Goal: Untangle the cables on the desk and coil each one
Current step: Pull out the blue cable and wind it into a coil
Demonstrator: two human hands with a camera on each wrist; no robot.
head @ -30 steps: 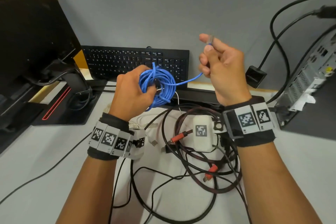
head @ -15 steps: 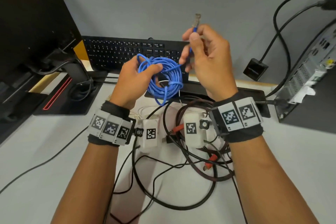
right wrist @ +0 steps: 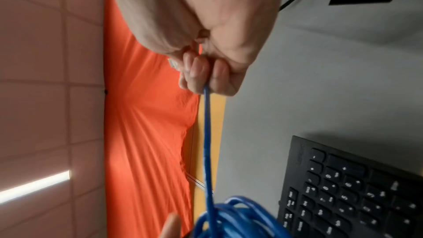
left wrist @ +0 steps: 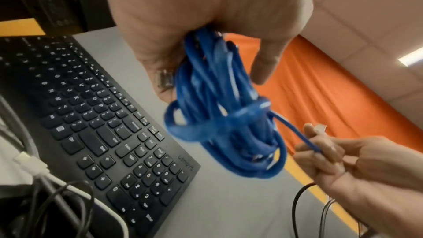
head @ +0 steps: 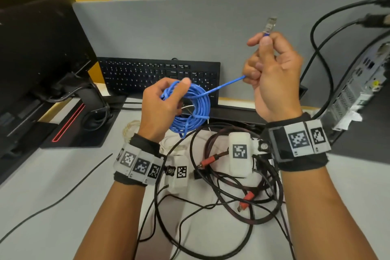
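My left hand (head: 166, 99) grips a coil of blue network cable (head: 191, 112) above the desk, with one turn wrapped across the bundle (left wrist: 242, 113). The cable's free end runs taut up and to the right into my right hand (head: 268, 65), which pinches it just below its clear plug (head: 270, 24); the plug points upward. The right wrist view has the blue strand (right wrist: 207, 142) leaving my curled fingers (right wrist: 199, 71) toward the coil. A tangle of black and dark red cables (head: 232, 188) with red plugs (head: 245, 199) lies on the desk under my wrists.
A black keyboard (head: 147, 76) leans against the grey partition (head: 190, 27). A monitor stand (head: 84, 107) is at the left, a computer case (head: 363, 91) with plugged black cables at the right. A thin white cable (head: 130, 131) lies by my left wrist.
My right hand moved right and up, away from the coil, drawing the free end taut. The left hand with the coil stayed about in place.
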